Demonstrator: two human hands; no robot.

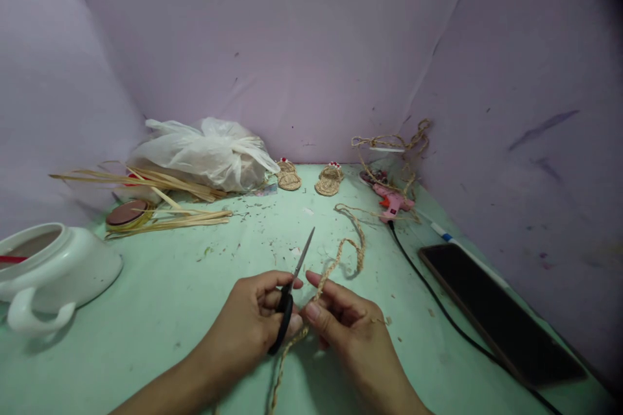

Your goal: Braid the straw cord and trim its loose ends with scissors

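Low in the head view, my left hand (253,311) is closed around a pair of scissors (286,308) with black handles, the blades pointing up and away from me. Just to its right, my right hand (350,324) pinches a braided straw cord (320,288) between thumb and fingers. From there the cord loops away over the table toward the back right, and its other part hangs down between my wrists to the bottom edge. The fingertips of both hands are close together, and the scissor blades stand apart from the cord's upper stretch.
Two small woven sandals (328,180) stand by the back wall. A white plastic bag (209,155), straw strips (185,217), a round tin (129,214) and a white pot (82,266) are left. At right lie a pink glue gun (392,202), its black cable (438,301) and a phone (496,318).
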